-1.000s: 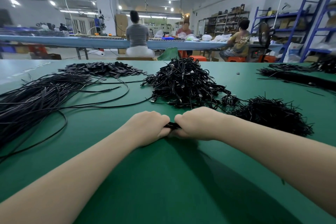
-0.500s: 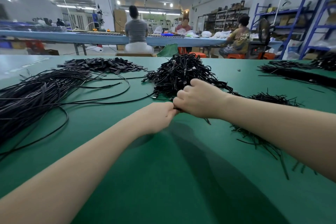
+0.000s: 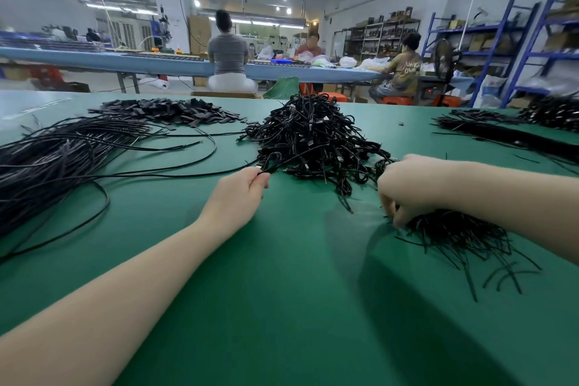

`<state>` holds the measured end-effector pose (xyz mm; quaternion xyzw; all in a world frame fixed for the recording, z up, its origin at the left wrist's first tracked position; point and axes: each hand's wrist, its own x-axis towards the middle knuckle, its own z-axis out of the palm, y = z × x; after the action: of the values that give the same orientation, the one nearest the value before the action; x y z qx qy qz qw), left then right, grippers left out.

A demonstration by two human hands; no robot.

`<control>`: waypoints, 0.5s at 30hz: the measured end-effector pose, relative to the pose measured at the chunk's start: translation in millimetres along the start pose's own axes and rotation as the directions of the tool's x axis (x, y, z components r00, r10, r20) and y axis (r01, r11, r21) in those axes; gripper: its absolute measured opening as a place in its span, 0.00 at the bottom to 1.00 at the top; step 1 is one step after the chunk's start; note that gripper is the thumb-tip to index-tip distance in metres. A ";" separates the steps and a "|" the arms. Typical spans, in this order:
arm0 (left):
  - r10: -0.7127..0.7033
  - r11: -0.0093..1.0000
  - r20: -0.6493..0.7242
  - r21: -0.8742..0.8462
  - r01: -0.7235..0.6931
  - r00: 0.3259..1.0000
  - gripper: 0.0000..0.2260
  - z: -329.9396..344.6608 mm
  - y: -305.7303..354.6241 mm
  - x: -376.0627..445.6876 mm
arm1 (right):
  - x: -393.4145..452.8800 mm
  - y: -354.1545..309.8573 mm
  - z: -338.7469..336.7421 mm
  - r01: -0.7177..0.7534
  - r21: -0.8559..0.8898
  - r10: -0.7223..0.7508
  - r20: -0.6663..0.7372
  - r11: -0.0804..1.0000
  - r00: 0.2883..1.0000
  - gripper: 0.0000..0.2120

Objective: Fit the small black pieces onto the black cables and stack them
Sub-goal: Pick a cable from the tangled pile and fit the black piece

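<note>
My left hand pinches the looped end of a black cable at the near left edge of the tall stack of finished cables. My right hand reaches down with curled fingers into the heap of short thin black pieces at the right; whether it holds one is hidden. A spread of long loose black cables lies at the left. Flat black pieces are piled behind them.
The green table fills the foreground. More black cable bundles lie at the far right. Beyond the table's far edge, several people sit at a blue bench, with blue shelving at the right.
My hands, joined at the table's middle a second ago, have parted. The left carried its cable to the stack's edge; the right swung right and down into the short-piece heap.
</note>
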<state>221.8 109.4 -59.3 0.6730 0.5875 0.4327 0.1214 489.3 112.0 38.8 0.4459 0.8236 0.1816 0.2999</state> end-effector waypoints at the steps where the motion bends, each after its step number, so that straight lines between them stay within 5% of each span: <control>1: 0.004 1.000 -0.003 -0.001 -0.004 1.000 0.13 0.0 -0.4 0.1 | 0.1 -2.3 1.7 0.012 -0.060 -0.013 -0.025 0.998 1.000 0.09; 7: -0.013 1.000 0.034 -0.012 0.014 0.999 0.14 0.7 -0.9 4.9 | 2.7 -3.1 1.0 0.043 -0.100 -0.048 -0.050 0.994 0.998 0.05; 10: -0.073 0.988 0.096 -0.128 0.085 0.993 0.15 1.0 -1.6 7.8 | 7.5 -3.4 0.1 0.010 0.018 -0.010 -0.016 1.000 1.000 0.04; 15: -0.136 0.926 0.212 -0.321 0.200 0.968 0.16 -4.3 0.2 10.8 | 11.4 -2.7 0.5 -0.022 -0.079 0.023 0.017 0.997 1.000 0.06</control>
<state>218.1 117.6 -51.8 0.6261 0.5460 0.4507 0.3265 483.1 120.2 33.1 0.4445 0.8079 0.2134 0.3227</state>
